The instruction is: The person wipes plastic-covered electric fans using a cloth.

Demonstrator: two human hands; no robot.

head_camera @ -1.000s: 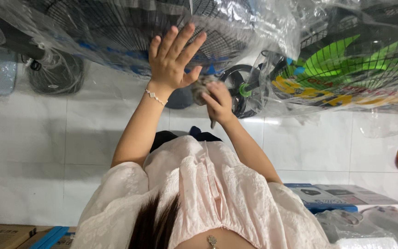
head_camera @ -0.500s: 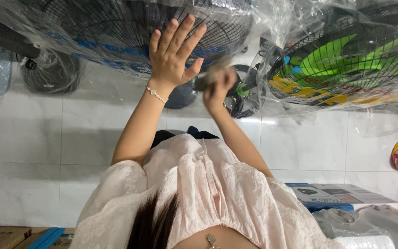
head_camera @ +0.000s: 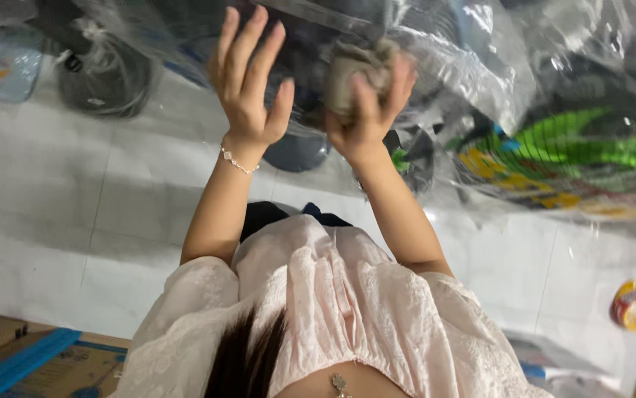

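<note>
- A big fan wrapped in clear plastic film (head_camera: 436, 51) fills the top of the head view, from about ten o'clock round to two o'clock; a second wrapped fan with green and yellow blades (head_camera: 575, 147) lies at three o'clock, well off from the hands.
- Judging from the frame, the wiping of the wrap is mid-course: the film under the hands looks clean but creased, and how much of it remains to be gone over cannot be told.
- The person's left hand (head_camera: 248, 88) is spread flat, fingers apart, pressed against the plastic at eleven o'clock and holding nothing.
- The right hand (head_camera: 369, 110) is closed around a crumpled grey cloth (head_camera: 355, 66), at twelve o'clock, touching the film.
- The cloth sits at the right hand's fingertips, just beside the left hand at its three o'clock; the two hands are apart.
- A thin bracelet (head_camera: 238, 161) circles the left wrist.
</note>
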